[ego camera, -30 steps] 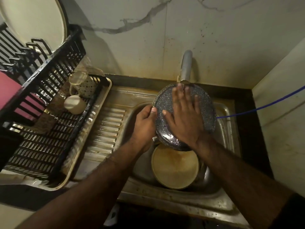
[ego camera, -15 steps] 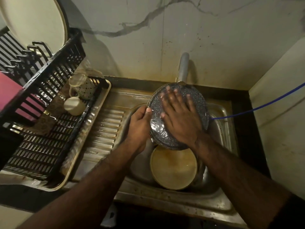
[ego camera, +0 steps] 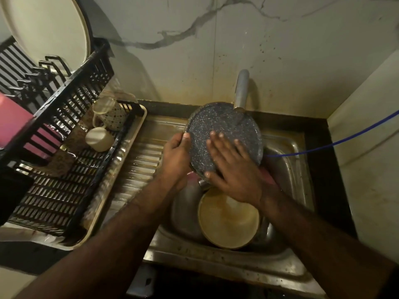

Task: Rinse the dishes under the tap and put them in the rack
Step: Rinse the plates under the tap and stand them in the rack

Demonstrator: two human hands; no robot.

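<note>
Left hand (ego camera: 176,154): grips the left rim of the speckled plate (ego camera: 218,130), thumb on the upper face, fingers curled behind the edge. Right hand (ego camera: 234,169): fingers straight and spread, lying flat on the plate's lower right face; it grasps nothing. The plate is held tilted above the sink (ego camera: 287,160), at the basin's far side, its upper edge just under the tap (ego camera: 241,91). A thin stream of water meets the plate near that upper edge.

Below the hands, in the basin's near half, a cream plate (ego camera: 228,219) lies face up with brownish residue on it. Steel vessels beneath it are partly hidden.

Left of the basin, on the ribbed drainboard, stands the black rack (ego camera: 64,186) in a pale tray. A patterned mug (ego camera: 111,115) and a cream cup (ego camera: 99,139) lie at the rack's far end. A large cream plate (ego camera: 43,29) stands upright in its upper tier.
</note>
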